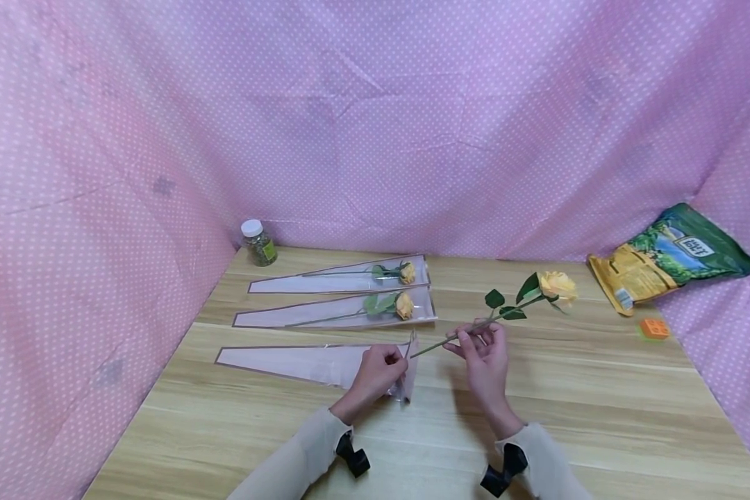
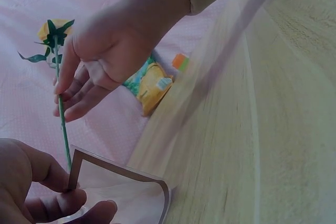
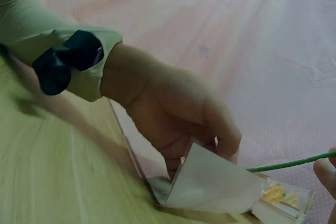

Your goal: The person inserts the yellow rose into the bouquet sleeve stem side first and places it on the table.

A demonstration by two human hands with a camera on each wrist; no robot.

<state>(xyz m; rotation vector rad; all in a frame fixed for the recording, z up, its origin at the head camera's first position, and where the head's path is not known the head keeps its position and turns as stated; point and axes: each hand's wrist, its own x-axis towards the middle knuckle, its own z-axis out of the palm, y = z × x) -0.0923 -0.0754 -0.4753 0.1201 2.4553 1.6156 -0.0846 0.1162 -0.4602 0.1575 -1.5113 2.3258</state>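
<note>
My right hand (image 1: 487, 354) pinches the green stem of a yellow artificial rose (image 1: 557, 286), its bloom pointing up to the right. The stem's lower end meets the opening of a clear flower sleeve with a dark border (image 1: 300, 360). At that wide end, my left hand (image 1: 378, 375) pinches the sleeve's edge, which is lifted off the table. In the left wrist view the stem (image 2: 62, 114) runs down to the sleeve's corner beside the left fingers. Whether its tip is inside the sleeve, I cannot tell.
Beyond the hands lie two sleeves, each with a yellow rose inside: a nearer one (image 1: 325, 318) and a farther one (image 1: 331, 283). A white-capped jar (image 1: 260, 244) stands back left. At right are a green and yellow bag (image 1: 675, 253) and an orange block (image 1: 654, 328). Pink dotted cloth surrounds the wooden table.
</note>
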